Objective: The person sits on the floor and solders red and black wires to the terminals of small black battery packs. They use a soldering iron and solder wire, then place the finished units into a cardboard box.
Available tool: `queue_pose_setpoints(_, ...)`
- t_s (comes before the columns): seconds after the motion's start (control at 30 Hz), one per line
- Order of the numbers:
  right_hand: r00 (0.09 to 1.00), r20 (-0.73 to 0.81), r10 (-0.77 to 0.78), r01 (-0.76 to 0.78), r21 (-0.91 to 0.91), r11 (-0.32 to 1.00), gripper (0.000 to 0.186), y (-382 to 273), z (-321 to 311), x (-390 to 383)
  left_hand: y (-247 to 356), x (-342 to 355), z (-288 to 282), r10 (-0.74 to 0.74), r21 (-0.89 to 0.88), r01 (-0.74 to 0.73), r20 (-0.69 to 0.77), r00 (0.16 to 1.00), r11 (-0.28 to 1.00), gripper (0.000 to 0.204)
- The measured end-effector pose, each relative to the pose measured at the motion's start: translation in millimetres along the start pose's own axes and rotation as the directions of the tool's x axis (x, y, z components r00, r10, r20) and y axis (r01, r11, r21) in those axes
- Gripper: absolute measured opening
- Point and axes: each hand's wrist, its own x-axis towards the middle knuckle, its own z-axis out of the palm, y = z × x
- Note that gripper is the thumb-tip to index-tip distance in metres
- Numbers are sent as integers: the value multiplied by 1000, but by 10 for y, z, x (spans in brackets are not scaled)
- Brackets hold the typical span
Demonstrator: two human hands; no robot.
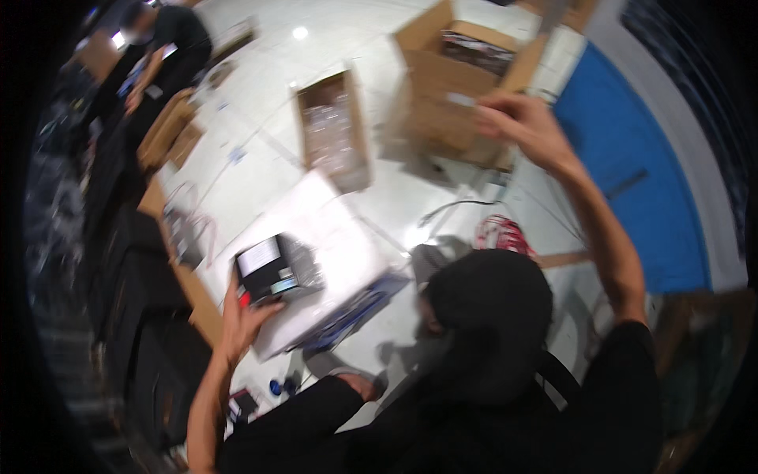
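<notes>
My left hand (247, 316) is closed round the near left corner of a small black box (265, 267) with a white label and a bit of red at its lower edge. This box is over a large white package (328, 229), and clear plastic wrap (304, 265) lies against its right side. At the upper right, my right hand (525, 126) is raised in front of an open cardboard box (442, 103). Its fingers are drawn together and slightly blurred; I cannot make out anything between them.
A narrow open carton (359, 146) holds clear plastic packaging. Black cases (158, 284) line the left side. Another person (181, 39) bends at the far left. A black cap (493, 308) hides floor near the middle. Red-and-white cord (501, 235) lies near a blue mat (632, 158).
</notes>
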Motion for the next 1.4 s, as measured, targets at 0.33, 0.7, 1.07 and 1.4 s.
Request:
queue_pose_setpoints(0.33, 986, 142, 84, -115, 230, 966, 23, 26, 363, -223, 388, 158, -467, 175, 17, -192, -493, 852, 981, 57)
queue_pose_setpoints(0.7, 970, 215, 113, -117, 9, 993, 23, 164, 497, -898, 1099, 76, 162, 396, 826, -322, 133, 909, 463, 100)
queue_pose_setpoints(1.07, 933, 249, 259, -300, 146, 943, 23, 388, 682, -1203, 1432, -173, 79, 149, 811, -562, 542, 827, 165, 108)
queue_pose_setpoints(1.4, 928, 232, 292, -317, 78, 945, 24, 520, 675, -1367, 976, -61, 321, 404, 803, -333, 128, 906, 493, 86)
